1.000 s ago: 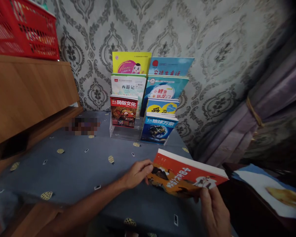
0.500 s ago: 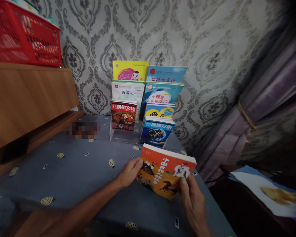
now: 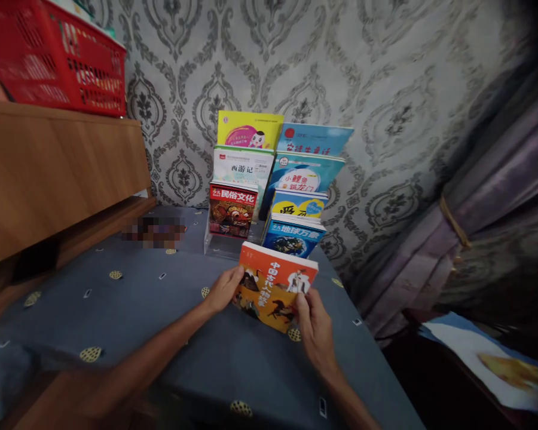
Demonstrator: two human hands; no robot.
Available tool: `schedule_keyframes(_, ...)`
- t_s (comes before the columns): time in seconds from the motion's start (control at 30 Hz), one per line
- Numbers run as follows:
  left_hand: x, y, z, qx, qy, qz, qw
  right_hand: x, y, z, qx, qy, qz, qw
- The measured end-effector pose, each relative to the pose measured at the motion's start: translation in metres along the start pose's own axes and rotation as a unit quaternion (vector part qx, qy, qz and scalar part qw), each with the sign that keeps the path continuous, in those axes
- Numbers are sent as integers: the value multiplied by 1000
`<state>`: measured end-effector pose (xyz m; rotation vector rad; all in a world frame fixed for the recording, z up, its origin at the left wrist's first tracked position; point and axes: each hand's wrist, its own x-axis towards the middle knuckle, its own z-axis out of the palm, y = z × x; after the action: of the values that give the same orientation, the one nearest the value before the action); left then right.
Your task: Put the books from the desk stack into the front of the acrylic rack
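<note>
Between my hands I hold an orange book with pictured figures and white Chinese lettering, its cover tilted up toward me. My left hand grips its left edge, and my right hand pinches its right edge, thumb on the cover. Just behind it stands a clear book stand with stepped rows. A red book is at its front left. At the front right, a blue book is partly covered by the orange one. Behind them rise a white book, a yellow book and several bluish books.
A dark blue patterned cloth covers the table. On the left, a red plastic basket sits on a wooden cabinet. A blurred-out item lies near the wall. Curtain and a dark surface with papers are at the right.
Both hands have carried the orange book left and away from me, closer to the stand; it now overlaps the blue book's lower part. The view has shifted slightly.
</note>
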<state>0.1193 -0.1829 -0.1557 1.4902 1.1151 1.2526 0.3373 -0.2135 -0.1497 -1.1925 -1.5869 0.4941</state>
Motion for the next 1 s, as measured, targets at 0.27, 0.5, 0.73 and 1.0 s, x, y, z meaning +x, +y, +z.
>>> schedule_keyframes(0.27,7,-5,-27,-6,78,-4,997,16,0,38,34,-32,-28,999)
schedule_keyframes(0.5,34,1,-50,19,148,47,988,53,-15,63,36,-25,-52,998)
schedule_keyframes(0.73,78,29,-79,-5,231,172,957,103,-38,91,57,20,-143,988)
schedule_keyframes(1.0,93,10,-92,-45,247,171,953,120,-31,111,78,15,-179,981)
